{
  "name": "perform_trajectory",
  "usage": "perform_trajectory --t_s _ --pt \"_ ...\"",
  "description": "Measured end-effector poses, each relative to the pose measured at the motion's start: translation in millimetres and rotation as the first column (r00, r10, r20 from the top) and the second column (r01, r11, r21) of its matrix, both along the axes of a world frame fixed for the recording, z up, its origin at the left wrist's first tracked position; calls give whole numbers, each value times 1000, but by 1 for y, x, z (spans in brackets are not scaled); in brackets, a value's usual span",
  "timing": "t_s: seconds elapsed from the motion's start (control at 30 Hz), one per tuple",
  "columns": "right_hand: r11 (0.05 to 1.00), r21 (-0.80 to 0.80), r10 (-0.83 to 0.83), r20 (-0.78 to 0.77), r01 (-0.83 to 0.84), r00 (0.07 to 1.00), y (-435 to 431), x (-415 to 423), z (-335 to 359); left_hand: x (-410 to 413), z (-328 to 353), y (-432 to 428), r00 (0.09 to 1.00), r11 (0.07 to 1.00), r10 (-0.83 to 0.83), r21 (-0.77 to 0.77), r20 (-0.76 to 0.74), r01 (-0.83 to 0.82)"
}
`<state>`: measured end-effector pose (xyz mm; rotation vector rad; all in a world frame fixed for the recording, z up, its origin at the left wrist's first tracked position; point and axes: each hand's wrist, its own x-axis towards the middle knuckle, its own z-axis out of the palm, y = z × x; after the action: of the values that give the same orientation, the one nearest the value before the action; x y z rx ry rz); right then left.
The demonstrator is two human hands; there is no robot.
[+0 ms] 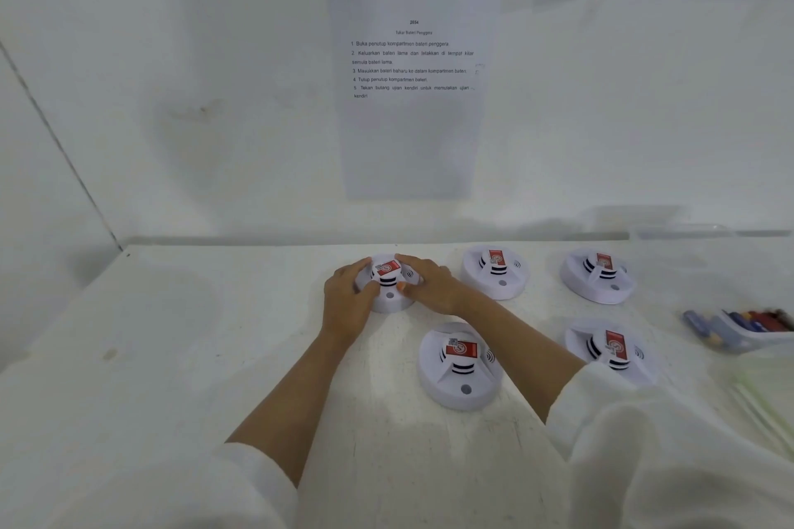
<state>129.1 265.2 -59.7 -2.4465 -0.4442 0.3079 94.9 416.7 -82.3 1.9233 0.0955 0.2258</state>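
The white bench (206, 339) fills the lower half of my view and runs back to a white wall. A printed instruction sheet (412, 107) hangs there under a clear cover. My 2 forearms reach out over the bench from white sleeves (623, 421).

5 round white detectors sit on the bench, 3 in a back row and 2 nearer to me. The smoke detector (393, 304) that I am handling is the leftmost of the back row, lying flat on the bench close to the wall.

My left hand (348, 301) holds its left side, with the fingers (358, 266) curled over the far rim and the thumb at the front. My right hand (432, 283) holds its right side, with the fingers (410, 260) curled over the top edge and the thumb tip pressing the raised centre. Both hands grip the housing, and neither is spread flat.

The middle back detector (494, 275) stands just beside my right wrist, and the right back detector (597, 276) is well apart. The near left detector (459, 365) lies between my forearms. The near right detector (612, 350) touches the edge of my right sleeve in this view.

A clear tray (756, 344) at the right edge holds blurred blue and red batteries (739, 320). A red label (390, 268) shows between my fingers, with a small grey button (390, 295) below it.
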Motion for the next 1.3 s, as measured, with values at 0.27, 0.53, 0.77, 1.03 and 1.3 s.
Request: perform_trajectory --t_s 0.27,0.53,0.77,1.03,1.3 --pt "998 47 -34 49 32 998 -3 -7 7 -7 11 -5 997 992 -32 121 74 23" --pt "997 -76 29 181 -15 983 -19 -16 35 -4 34 -16 993 846 -9 530 118 -55" --pt "988 -153 35 165 -9 986 -51 -30 48 -17 50 -49 990 800 -60 599 128 -28" --pt "991 -135 23 135 -5 991 -106 -50 58 -40 56 -97 993 761 -46 648 111 -38" --pt "975 -203 131 165 -96 977 -181 -68 56 -73 57 -179 992 734 -30 676 126 -64"
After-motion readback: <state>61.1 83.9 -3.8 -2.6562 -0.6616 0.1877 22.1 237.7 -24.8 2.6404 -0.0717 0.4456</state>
